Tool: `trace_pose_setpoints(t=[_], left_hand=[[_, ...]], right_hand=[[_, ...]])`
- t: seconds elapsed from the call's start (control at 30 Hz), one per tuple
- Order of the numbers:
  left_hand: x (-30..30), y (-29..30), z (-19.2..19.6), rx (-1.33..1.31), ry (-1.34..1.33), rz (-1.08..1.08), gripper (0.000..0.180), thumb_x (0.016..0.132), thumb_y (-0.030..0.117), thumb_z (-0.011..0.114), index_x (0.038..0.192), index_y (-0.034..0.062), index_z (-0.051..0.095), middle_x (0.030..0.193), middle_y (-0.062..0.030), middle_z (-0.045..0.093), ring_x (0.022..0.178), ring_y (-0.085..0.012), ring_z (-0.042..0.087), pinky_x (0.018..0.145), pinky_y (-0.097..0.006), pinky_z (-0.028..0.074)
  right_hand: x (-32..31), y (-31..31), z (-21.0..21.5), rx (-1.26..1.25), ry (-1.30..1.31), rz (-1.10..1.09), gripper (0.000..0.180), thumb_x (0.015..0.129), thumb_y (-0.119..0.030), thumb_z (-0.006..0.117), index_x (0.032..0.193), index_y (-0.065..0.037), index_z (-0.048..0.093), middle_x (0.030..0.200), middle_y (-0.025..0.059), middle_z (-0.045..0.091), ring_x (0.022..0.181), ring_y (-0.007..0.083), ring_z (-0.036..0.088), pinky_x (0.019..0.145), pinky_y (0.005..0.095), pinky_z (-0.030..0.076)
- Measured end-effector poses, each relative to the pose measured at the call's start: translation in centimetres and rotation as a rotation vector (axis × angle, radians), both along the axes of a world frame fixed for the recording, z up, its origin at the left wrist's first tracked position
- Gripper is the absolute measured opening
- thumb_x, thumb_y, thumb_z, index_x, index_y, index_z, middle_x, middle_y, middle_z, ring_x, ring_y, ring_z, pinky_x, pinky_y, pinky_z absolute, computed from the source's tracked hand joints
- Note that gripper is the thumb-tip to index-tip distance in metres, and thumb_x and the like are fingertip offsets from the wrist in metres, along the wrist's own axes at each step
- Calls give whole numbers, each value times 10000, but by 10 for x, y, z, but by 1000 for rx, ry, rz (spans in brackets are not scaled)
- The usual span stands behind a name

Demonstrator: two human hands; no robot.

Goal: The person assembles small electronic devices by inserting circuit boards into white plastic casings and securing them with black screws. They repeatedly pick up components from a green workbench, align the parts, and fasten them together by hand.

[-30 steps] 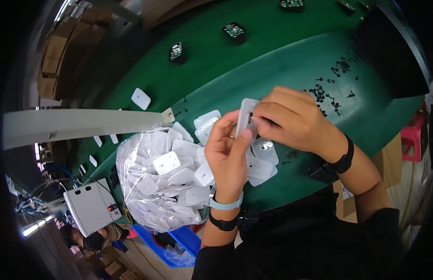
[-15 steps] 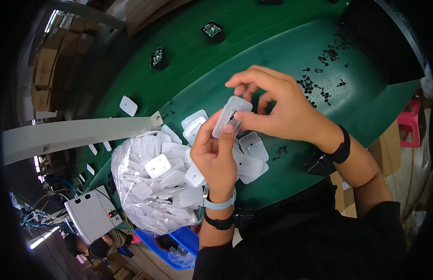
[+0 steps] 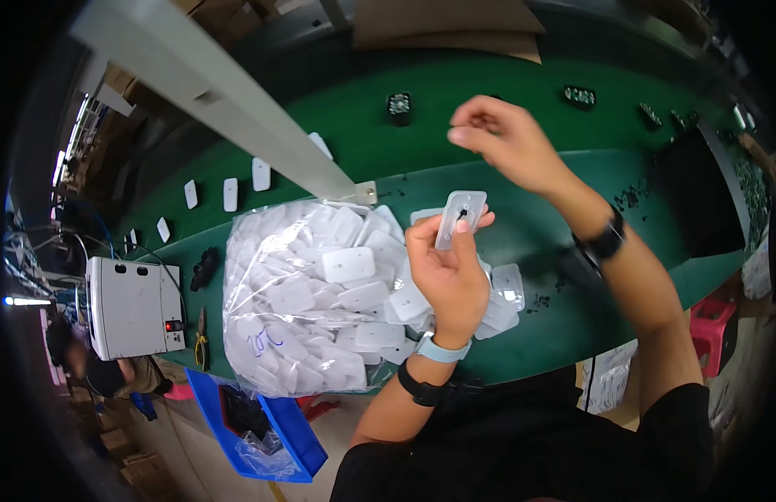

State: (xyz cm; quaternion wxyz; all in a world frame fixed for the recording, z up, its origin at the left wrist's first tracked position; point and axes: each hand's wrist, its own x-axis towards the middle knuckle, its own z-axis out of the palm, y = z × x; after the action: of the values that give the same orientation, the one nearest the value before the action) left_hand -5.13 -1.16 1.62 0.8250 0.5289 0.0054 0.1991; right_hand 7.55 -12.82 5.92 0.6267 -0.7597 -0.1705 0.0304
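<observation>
My left hand (image 3: 451, 272) pinches a translucent white plastic cover (image 3: 465, 207) between thumb and fingers. A small black part (image 3: 462, 215) sits on its face, just above my thumb tip. My right hand (image 3: 509, 142) is apart from the cover, up and to the right over the green belt. Its fingers are loosely curled, thumb and forefinger slightly apart, with nothing visible between them. Beside my left wrist lies a clear bag (image 3: 262, 351) full of similar white covers (image 3: 349, 264). More loose covers (image 3: 507, 284) lie right of my left hand, partly hidden by it.
A slanting metal post (image 3: 237, 113) stands behind the bag. Black circuit-board housings (image 3: 399, 107) and white covers (image 3: 230, 194) sit on the belt (image 3: 338, 92). Small black parts (image 3: 630, 197) and a black tray (image 3: 697, 197) lie right; pliers (image 3: 201, 339) and a white box (image 3: 129, 305) are left.
My right hand has let go of the cover and moved up, away from it. My left hand still holds the cover. The whole view has turned and shifted.
</observation>
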Motion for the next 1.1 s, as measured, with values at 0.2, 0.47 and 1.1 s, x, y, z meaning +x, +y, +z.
trace_pose_setpoints(t=[0.2,0.47,1.1], left_hand=[[6,12,-1,-254,-29,77,209,1058,95,429,1221,-3,342,1106,-228,616,963,-278,687,885,-423,572],[7,14,3,-293,-12,52,243,1072,136,397,1257,-14,351,1247,-232,559,865,-259,667,736,-386,577],[5,6,-2,-435,261,-581,389,1081,234,416,1427,55,415,1218,-142,630,900,-170,573,844,-332,468]], right_hand=[[82,89,-56,-852,-386,-111,653,806,-354,785,1398,-250,530,1458,256,350,1204,489,541,987,496,498],[67,62,-34,-270,-341,-98,201,927,-182,630,1059,-32,652,1006,147,668,836,248,645,752,382,512],[-98,-61,-42,432,114,45,244,896,40,630,1109,-9,523,1224,114,554,1097,183,613,979,342,489]])
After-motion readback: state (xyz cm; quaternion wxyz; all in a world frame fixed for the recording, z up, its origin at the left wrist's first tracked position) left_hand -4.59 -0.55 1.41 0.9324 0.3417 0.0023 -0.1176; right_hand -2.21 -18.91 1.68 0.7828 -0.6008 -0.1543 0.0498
